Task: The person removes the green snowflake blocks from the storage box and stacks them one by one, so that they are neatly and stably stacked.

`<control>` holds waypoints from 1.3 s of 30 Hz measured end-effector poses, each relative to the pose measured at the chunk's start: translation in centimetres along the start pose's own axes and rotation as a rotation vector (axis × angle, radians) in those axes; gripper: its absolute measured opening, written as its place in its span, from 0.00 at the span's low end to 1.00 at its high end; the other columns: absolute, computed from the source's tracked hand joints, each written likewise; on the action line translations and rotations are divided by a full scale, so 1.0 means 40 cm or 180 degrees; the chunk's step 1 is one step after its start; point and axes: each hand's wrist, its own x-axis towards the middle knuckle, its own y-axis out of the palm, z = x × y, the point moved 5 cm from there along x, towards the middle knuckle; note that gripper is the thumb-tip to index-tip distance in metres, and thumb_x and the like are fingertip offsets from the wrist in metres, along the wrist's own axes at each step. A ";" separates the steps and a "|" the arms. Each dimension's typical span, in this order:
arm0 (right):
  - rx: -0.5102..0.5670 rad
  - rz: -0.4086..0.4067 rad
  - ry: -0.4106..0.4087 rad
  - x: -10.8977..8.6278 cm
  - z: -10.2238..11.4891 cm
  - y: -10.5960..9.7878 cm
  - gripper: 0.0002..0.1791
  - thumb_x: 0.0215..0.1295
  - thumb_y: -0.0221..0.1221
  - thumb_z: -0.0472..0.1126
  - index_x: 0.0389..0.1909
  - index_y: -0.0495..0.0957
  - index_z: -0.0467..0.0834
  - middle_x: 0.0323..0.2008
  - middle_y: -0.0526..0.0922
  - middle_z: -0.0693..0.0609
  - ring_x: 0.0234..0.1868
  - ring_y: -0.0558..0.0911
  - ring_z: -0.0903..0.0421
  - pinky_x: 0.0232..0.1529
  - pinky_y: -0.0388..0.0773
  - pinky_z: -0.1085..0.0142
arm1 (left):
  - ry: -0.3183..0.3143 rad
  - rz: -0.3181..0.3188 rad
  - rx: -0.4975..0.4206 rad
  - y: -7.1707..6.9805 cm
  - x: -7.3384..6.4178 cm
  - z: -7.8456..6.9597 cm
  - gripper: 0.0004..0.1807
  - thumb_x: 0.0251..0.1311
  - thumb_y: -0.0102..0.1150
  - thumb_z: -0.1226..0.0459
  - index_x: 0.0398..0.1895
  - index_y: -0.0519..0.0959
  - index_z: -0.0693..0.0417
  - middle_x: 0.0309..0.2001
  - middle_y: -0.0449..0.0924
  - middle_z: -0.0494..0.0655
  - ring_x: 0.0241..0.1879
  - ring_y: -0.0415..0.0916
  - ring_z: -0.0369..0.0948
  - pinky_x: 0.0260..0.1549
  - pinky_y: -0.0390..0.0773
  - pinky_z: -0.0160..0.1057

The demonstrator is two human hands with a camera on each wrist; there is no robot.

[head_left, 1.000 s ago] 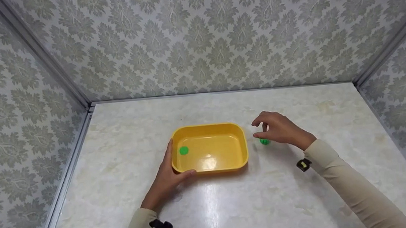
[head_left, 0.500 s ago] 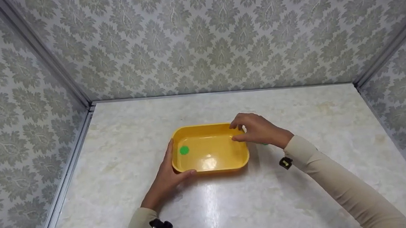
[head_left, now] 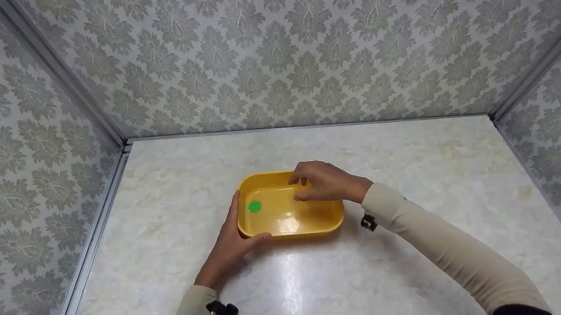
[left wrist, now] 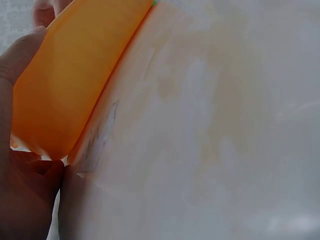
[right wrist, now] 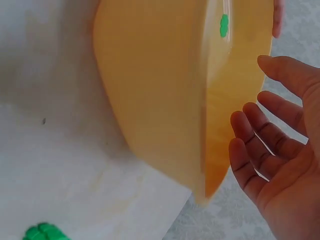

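Note:
A yellow plastic tray [head_left: 271, 224], rectangular with rounded corners, stands on the table. My left hand [head_left: 229, 243] holds its near left corner, fingers along the left wall and thumb on the near rim. Inside, towards the left end, lies a small flat green disc [head_left: 254, 207] with a scalloped edge. Over the tray's right half hovers my right hand [head_left: 328, 181], fingers loosely bent, thumb apart, nothing between them. The right wrist view shows a second small green lobed piece [right wrist: 45, 232] on the table beyond the tray; my right arm hides it in the head view.
The pale marbled table [head_left: 161, 188] meets a patterned wall [head_left: 271, 51] at the back, with more walls left and right. Metal rails [head_left: 97, 209] edge the table. Each wrist bears a small black camera, the left camera [head_left: 225, 312] below the tray.
My right hand has moved left from above the second green piece to over the tray, and its forearm now covers that piece. The left hand and tray stay in place.

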 end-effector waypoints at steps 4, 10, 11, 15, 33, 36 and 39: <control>0.0046 0.0094 -0.0026 0.030 0.009 0.020 0.22 0.72 0.72 0.43 0.61 0.87 0.36 0.54 0.87 0.39 0.52 0.87 0.42 0.53 0.85 0.50 | 0.0044 0.0009 -0.0003 0.000 0.000 0.000 0.73 0.60 0.85 0.54 0.93 0.35 0.43 0.91 0.42 0.48 0.87 0.47 0.49 0.83 0.52 0.56; 0.0085 0.0229 -0.0023 0.072 0.022 0.052 0.21 0.73 0.71 0.42 0.61 0.87 0.36 0.56 0.87 0.39 0.51 0.87 0.43 0.53 0.86 0.52 | 0.0043 0.0011 0.0016 -0.002 -0.003 -0.001 0.72 0.61 0.84 0.53 0.93 0.35 0.45 0.91 0.42 0.49 0.87 0.49 0.50 0.83 0.53 0.57; 0.0097 0.0248 -0.0021 0.079 0.025 0.057 0.21 0.73 0.71 0.41 0.62 0.87 0.36 0.56 0.87 0.39 0.51 0.87 0.43 0.54 0.86 0.53 | 0.0044 0.0013 0.0010 -0.002 -0.003 -0.001 0.72 0.61 0.84 0.53 0.93 0.35 0.45 0.91 0.41 0.49 0.87 0.49 0.50 0.83 0.53 0.58; 0.0176 0.0311 -0.0080 0.107 0.037 0.078 0.20 0.73 0.71 0.40 0.62 0.87 0.35 0.59 0.88 0.39 0.52 0.88 0.45 0.56 0.86 0.53 | 0.0027 0.0017 -0.0022 -0.005 -0.003 0.003 0.71 0.62 0.83 0.53 0.93 0.35 0.44 0.91 0.41 0.49 0.86 0.51 0.50 0.83 0.54 0.58; 0.0180 0.0800 -0.0134 0.158 0.083 0.095 0.23 0.73 0.72 0.40 0.64 0.86 0.33 0.59 0.90 0.40 0.54 0.88 0.46 0.61 0.84 0.53 | -0.0013 -0.0008 -0.0023 -0.006 -0.004 0.006 0.73 0.60 0.84 0.52 0.93 0.35 0.45 0.90 0.44 0.48 0.85 0.54 0.48 0.81 0.57 0.57; 0.0189 0.0841 -0.0092 0.170 0.081 0.101 0.23 0.73 0.72 0.39 0.65 0.85 0.33 0.58 0.90 0.40 0.55 0.88 0.47 0.62 0.84 0.54 | -0.0002 -0.0001 -0.0050 -0.004 -0.004 0.003 0.73 0.61 0.84 0.53 0.93 0.35 0.45 0.90 0.44 0.47 0.84 0.55 0.48 0.81 0.58 0.56; 0.0242 0.0860 -0.0077 0.181 0.078 0.116 0.23 0.73 0.72 0.38 0.64 0.85 0.33 0.57 0.90 0.41 0.53 0.88 0.50 0.61 0.84 0.57 | -0.0004 0.0013 -0.0056 0.000 -0.003 0.000 0.72 0.61 0.84 0.53 0.93 0.35 0.45 0.91 0.43 0.46 0.85 0.55 0.48 0.81 0.59 0.56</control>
